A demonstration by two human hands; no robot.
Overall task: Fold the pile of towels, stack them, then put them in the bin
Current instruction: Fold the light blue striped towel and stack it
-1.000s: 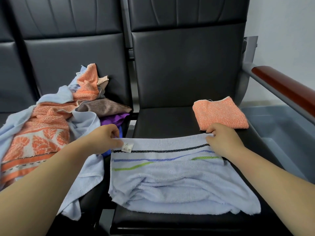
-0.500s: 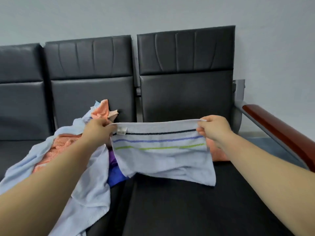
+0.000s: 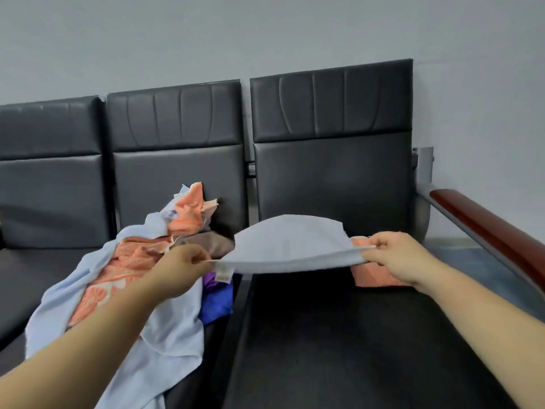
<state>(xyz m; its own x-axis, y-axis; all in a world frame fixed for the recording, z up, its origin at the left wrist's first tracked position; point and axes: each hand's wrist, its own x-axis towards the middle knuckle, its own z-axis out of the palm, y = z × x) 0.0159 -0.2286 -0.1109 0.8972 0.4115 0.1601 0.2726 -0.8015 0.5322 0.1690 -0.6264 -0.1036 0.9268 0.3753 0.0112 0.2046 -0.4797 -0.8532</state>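
A light blue towel (image 3: 290, 246) billows in the air above the right seat, stretched between both hands. My left hand (image 3: 182, 265) pinches its left corner, where a small label hangs. My right hand (image 3: 392, 256) pinches the right corner. Behind the towel and my right hand lies a folded orange towel (image 3: 371, 276), mostly hidden. The unfolded pile (image 3: 126, 261) of light blue, orange, brown and purple towels covers the middle seat. The grey bin (image 3: 460, 255) shows only as a strip beyond the armrest.
Three black padded seats stand against a grey wall; the right seat (image 3: 339, 335) is bare in front. A red-brown wooden armrest (image 3: 495, 231) on a metal bracket borders the right seat, between it and the bin.
Both hands lifted the light blue towel off the right seat and flicked it away from me; it now lies nearly flat in the air. The view tilted upward.
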